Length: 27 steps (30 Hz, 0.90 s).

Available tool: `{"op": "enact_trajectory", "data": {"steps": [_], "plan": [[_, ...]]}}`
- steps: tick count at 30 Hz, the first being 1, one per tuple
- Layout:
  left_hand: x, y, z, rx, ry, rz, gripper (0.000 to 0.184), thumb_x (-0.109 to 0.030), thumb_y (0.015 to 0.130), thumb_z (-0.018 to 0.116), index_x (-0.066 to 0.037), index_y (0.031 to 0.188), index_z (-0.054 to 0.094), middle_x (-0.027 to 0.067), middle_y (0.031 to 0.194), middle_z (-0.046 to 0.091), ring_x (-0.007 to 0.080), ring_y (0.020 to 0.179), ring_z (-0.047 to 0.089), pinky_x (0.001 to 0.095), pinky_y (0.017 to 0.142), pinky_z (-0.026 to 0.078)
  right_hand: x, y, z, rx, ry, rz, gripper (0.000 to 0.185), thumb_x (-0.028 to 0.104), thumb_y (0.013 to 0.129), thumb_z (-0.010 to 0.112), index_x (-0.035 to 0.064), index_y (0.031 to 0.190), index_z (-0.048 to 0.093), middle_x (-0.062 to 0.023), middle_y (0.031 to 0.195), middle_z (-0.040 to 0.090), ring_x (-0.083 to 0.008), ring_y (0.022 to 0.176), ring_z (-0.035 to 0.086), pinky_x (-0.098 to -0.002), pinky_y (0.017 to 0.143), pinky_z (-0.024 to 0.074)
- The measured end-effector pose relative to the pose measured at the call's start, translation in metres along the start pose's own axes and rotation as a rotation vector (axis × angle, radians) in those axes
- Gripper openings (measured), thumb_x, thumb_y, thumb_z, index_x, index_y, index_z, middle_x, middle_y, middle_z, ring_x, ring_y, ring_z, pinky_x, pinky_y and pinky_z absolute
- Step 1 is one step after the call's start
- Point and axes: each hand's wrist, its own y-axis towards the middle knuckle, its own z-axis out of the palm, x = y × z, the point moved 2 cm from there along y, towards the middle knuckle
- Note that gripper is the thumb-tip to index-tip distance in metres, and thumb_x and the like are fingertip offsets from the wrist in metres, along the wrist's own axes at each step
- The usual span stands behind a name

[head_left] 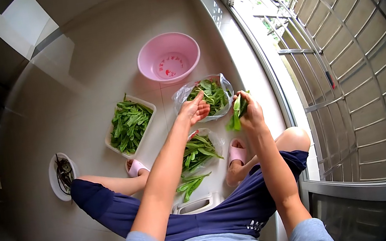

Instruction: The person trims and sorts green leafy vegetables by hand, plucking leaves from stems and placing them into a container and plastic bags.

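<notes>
Gripping greens (238, 114) in the right hand (252, 112), just off the right edge of the plastic bag (179, 95) on the floor (80, 101); holding the left hand (195, 110) loosely open over the bag's near left edge

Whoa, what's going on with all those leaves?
Someone is handling leafy greens. The right hand holds a small bunch of leaves; the left hand is open by a clear bag of greens. More leaves fill a white tray, and a pink basin stands beyond the bag.
</notes>
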Motion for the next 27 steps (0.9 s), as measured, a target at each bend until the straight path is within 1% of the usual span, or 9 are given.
{"op": "enact_trajectory", "data": {"steps": [2, 3, 9, 13, 16, 18, 23, 25, 27], "plan": [[-0.01, 0.001, -0.017, -0.201, 0.556, -0.149, 0.051, -0.046, 0.072, 0.053, 0.002, 0.09, 0.05, 0.0074, 0.071, 0.056, 0.0136, 0.058, 0.055, 0.0254, 0.054, 0.048, 0.001, -0.003, 0.002, -0.002, 0.034, 0.032, 0.012, 0.016, 0.081, 0.042, 0.0045, 0.078, 0.045, -0.0072, 0.066, 0.051, -0.0155, 0.057, 0.048, -0.0255, 0.05, 0.0404], [-0.017, -0.001, -0.03, -0.155, 0.694, -0.114, 0.062, -0.053, 0.07, 0.05, 0.003, 0.096, 0.046, 0.0072, 0.075, 0.056, 0.0126, 0.059, 0.055, 0.0244, 0.054, 0.047, 0.0, -0.003, 0.001, -0.03, 0.039, 0.061, 0.013, 0.016, 0.082, 0.041, 0.004, 0.08, 0.043, -0.0083, 0.069, 0.05, -0.0165, 0.06, 0.047, -0.027, 0.053, 0.0405], [-0.086, -0.076, -0.123, -0.153, 0.999, 0.054, 0.03, -0.031, 0.079, 0.049, -0.004, 0.09, 0.052, 0.0032, 0.076, 0.057, 0.0092, 0.06, 0.053, 0.0212, 0.053, 0.043, -0.027, 0.006, -0.01, -0.022, -0.142, 0.12, 0.013, 0.014, 0.082, 0.041, 0.0024, 0.087, 0.043, -0.0059, 0.069, 0.046, -0.0151, 0.057, 0.045, -0.0267, 0.053, 0.042], [-0.13, -0.143, -0.161, -0.3, 0.933, 0.252, 0.024, -0.024, 0.078, 0.05, -0.003, 0.089, 0.054, 0.003, 0.076, 0.056, 0.0086, 0.063, 0.052, 0.0213, 0.056, 0.042, -0.087, 0.006, -0.025, 0.043, -0.291, 0.406, 0.008, 0.008, 0.078, 0.043, 0.002, 0.083, 0.045, -0.0052, 0.067, 0.046, -0.0158, 0.056, 0.045, -0.029, 0.054, 0.0419], [-0.149, -0.169, -0.175, -0.409, 0.802, 0.366, 0.022, -0.02, 0.078, 0.051, -0.002, 0.089, 0.054, 0.0031, 0.076, 0.056, 0.0078, 0.063, 0.052, 0.0201, 0.057, 0.042, -0.134, -0.001, -0.026, -0.078, -0.336, 0.629, 0.009, 0.006, 0.079, 0.041, 0.0023, 0.085, 0.046, -0.0051, 0.066, 0.046, -0.0159, 0.057, 0.045, -0.0303, 0.056, 0.0422], [-0.165, -0.182, -0.166, -0.347, 0.571, 0.64, 0.021, -0.017, 0.078, 0.051, -0.001, 0.09, 0.054, 0.0033, 0.076, 0.056, 0.0071, 0.064, 0.052, 0.0191, 0.059, 0.042, -0.164, 0.007, -0.02, -0.077, -0.352, 0.677, 0.008, 0.006, 0.079, 0.041, 0.0025, 0.083, 0.046, -0.0058, 0.066, 0.046, -0.0163, 0.058, 0.046, -0.0307, 0.056, 0.0422], [-0.179, -0.207, -0.166, -0.29, 0.502, 0.688, 0.021, -0.015, 0.078, 0.05, -0.001, 0.092, 0.054, 0.0038, 0.077, 0.056, 0.0082, 0.066, 0.053, 0.0205, 0.063, 0.043, -0.244, 0.051, 0.047, -0.094, -0.333, 0.708, 0.007, 0.005, 0.078, 0.042, 0.0009, 0.077, 0.047, -0.0077, 0.066, 0.047, -0.0182, 0.058, 0.046, -0.0311, 0.057, 0.0424], [-0.184, -0.219, -0.172, -0.269, 0.448, 0.743, 0.021, -0.016, 0.078, 0.05, 0.0, 0.092, 0.054, 0.0043, 0.078, 0.056, 0.0091, 0.067, 0.053, 0.021, 0.064, 0.043, -0.269, 0.074, 0.084, -0.054, -0.406, 0.671, 0.009, 0.006, 0.079, 0.041, -0.0002, 0.084, 0.044, -0.0097, 0.068, 0.047, -0.0202, 0.059, 0.046, -0.0327, 0.059, 0.0423], [-0.19, -0.228, -0.178, -0.306, 0.403, 0.761, 0.021, -0.015, 0.078, 0.05, 0.0, 0.092, 0.054, 0.0045, 0.079, 0.056, 0.0091, 0.068, 0.052, 0.0205, 0.064, 0.042, -0.302, 0.115, 0.107, -0.059, -0.237, 0.721, 0.017, 0.006, 0.079, 0.042, -0.0006, 0.094, 0.039, -0.0111, 0.07, 0.047, -0.0225, 0.061, 0.047, -0.0347, 0.061, 0.0424]]}}
